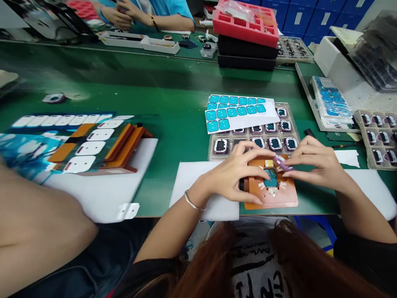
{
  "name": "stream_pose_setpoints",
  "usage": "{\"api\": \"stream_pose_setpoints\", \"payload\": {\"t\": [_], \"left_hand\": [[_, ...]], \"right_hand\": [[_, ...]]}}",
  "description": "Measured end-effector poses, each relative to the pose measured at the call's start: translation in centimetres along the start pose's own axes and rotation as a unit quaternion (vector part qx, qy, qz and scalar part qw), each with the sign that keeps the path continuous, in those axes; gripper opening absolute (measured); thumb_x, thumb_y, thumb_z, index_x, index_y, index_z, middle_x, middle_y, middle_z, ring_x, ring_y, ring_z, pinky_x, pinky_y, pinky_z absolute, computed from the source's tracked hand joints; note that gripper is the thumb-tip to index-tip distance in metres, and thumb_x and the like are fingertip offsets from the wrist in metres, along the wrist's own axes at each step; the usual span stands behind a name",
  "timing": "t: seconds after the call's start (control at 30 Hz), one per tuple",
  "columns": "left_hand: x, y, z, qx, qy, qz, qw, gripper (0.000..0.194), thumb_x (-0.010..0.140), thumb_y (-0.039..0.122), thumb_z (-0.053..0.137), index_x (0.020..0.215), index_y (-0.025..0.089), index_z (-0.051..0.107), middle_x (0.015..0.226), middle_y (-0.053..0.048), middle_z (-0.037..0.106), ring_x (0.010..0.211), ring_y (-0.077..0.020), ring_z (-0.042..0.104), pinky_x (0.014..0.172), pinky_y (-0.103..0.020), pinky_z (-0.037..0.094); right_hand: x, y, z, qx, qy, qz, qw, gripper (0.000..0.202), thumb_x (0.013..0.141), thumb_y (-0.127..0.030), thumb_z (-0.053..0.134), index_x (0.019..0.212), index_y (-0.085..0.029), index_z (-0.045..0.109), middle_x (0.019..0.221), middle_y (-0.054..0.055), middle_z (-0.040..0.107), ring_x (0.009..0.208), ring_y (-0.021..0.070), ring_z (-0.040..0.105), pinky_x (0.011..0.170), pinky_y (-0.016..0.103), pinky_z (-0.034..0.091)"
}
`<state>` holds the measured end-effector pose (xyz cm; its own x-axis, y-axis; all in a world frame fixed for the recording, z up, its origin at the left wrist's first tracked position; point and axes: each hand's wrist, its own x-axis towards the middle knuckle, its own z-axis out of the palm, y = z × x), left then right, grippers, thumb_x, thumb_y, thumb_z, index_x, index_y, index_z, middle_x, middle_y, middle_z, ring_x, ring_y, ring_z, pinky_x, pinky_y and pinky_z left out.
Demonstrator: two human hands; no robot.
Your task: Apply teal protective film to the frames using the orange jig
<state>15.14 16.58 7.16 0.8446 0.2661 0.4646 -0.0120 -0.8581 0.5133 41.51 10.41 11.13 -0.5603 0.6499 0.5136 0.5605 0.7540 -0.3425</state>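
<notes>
A: Where do the hands sit?

B: Both are over the orange-brown fixture plate (270, 187) at the near edge of the green table (155, 91). The left hand (237, 174) lies spread, fingers loosely open, pressing the plate's left side, seemingly to steady it. The right hand (313, 161) pinches a small purple frame piece (283, 163) between thumb and fingertips, tilted just above the plate's centre.

A: Why there?

B: The plate has a recess holding a teal rounded-square part (271, 179), with pale radial marks around it; the piece appears to be lined up with that seat. The plate looks rigid and matte, resting partly on a white foam sheet (198, 182).

A: And around them?

B: Just behind is a clear plastic tray (214, 154) of similar purple-rimmed pieces in pockets, within easy reach. On it lies a white backing sheet (273, 114) of glossy teal rounded-square stickers. To the left, more orange plates (124, 145) are stacked on another white sheet. Further back stands a red compartment tray (246, 22) on black ones, and another person's hands (119, 14) work across the table.
</notes>
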Motion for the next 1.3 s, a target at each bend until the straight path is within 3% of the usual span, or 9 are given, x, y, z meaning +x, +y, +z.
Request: {"api": "stream_pose_setpoints", "payload": {"t": [0.1,0.23,0.43,0.6,0.77,0.87,0.97,1.03,1.3], "left_hand": [[0.0,0.0,0.1,-0.011,-0.035,0.004,0.999,0.054,0.072,0.068,0.073,0.106,0.027,0.071,0.147,-0.008,0.049,0.128,-0.0357,0.035,0.11,-0.057,0.035],[-0.1,0.3,0.1,-0.002,-0.039,0.013,0.999,0.06,0.07,0.067,0.074,0.113,0.025,0.068,0.144,-0.01,0.051,0.128,-0.0355,0.035,0.112,-0.055,0.033],[-0.1,0.9,0.3,0.016,-0.082,-0.007,0.997,0.062,0.074,0.063,0.072,0.123,0.026,0.062,0.13,-0.006,0.065,0.123,-0.0325,0.045,0.106,-0.049,0.034],[-0.1,0.8,0.7,0.029,-0.055,0.013,0.998,0.056,0.076,0.064,0.07,0.118,0.027,0.066,0.122,-0.003,0.071,0.115,-0.0297,0.052,0.099,-0.044,0.036],[-0.1,1.1,0.8,0.043,-0.039,0.009,0.998,0.056,0.076,0.065,0.07,0.117,0.027,0.067,0.125,-0.002,0.07,0.114,-0.0291,0.052,0.098,-0.044,0.036],[0.0,1.3,0.6,0.047,0.016,-0.002,0.999,0.051,0.076,0.063,0.073,0.109,0.024,0.069,0.117,-0.003,0.072,0.113,-0.0281,0.052,0.097,-0.043,0.038],[0.0,1.3,0.6,0.073,0.093,-0.061,0.991,0.052,0.073,0.065,0.074,0.104,0.023,0.07,0.107,-0.004,0.075,0.107,-0.0273,0.052,0.094,-0.044,0.04],[0.1,1.1,0.8,0.079,0.117,-0.081,0.987,0.051,0.074,0.062,0.076,0.106,0.023,0.07,0.106,-0.004,0.075,0.106,-0.0266,0.052,0.094,-0.044,0.041],[0.3,1.3,1.5,0.072,0.105,-0.106,0.986,0.053,0.071,0.059,0.08,0.108,0.021,0.071,0.108,-0.004,0.074,0.108,-0.0264,0.05,0.094,-0.044,0.039]], "right_hand": [[-0.2,0.0,0.4,-0.021,-0.036,0.014,0.999,0.014,0.085,-0.037,0.076,0.092,-0.025,0.072,0.078,0.001,0.069,0.073,0.0176,0.055,0.07,0.036,0.043],[0.0,0.4,-0.2,-0.021,-0.049,0.044,0.998,0.025,0.085,-0.046,0.073,0.094,-0.023,0.07,0.087,0.005,0.066,0.083,0.0205,0.056,0.075,0.037,0.043],[-0.4,1.1,-1.8,-0.041,-0.099,0.076,0.991,0.026,0.089,-0.049,0.067,0.098,-0.025,0.071,0.103,0.004,0.074,0.099,0.027,0.056,0.088,0.047,0.044],[-0.8,1.2,-1.7,-0.072,-0.099,0.069,0.99,0.026,0.087,-0.048,0.069,0.1,-0.026,0.073,0.111,0.002,0.074,0.107,0.0298,0.055,0.092,0.051,0.042],[-0.8,1.1,-1.4,-0.111,-0.066,0.039,0.991,0.019,0.087,-0.041,0.071,0.094,-0.023,0.071,0.105,0.005,0.075,0.088,0.0257,0.056,0.079,0.047,0.043],[-0.7,0.4,-1.1,-0.108,-0.054,0.015,0.993,0.015,0.085,-0.035,0.073,0.096,-0.025,0.071,0.107,0.004,0.075,0.081,0.0229,0.053,0.075,0.045,0.043],[-0.7,-0.5,-0.3,-0.086,-0.053,-0.023,0.995,0.021,0.083,-0.034,0.076,0.1,-0.024,0.069,0.109,0.005,0.073,0.084,0.0228,0.053,0.074,0.044,0.042],[-0.6,-1.0,0.3,-0.085,-0.05,-0.039,0.994,0.024,0.083,-0.034,0.076,0.104,-0.022,0.068,0.11,0.006,0.073,0.084,0.0224,0.052,0.073,0.043,0.042],[-0.7,-1.1,0.8,-0.073,-0.078,-0.01,0.994,0.02,0.088,-0.036,0.071,0.103,-0.023,0.07,0.112,0.006,0.073,0.086,0.023,0.053,0.076,0.043,0.041]]}}
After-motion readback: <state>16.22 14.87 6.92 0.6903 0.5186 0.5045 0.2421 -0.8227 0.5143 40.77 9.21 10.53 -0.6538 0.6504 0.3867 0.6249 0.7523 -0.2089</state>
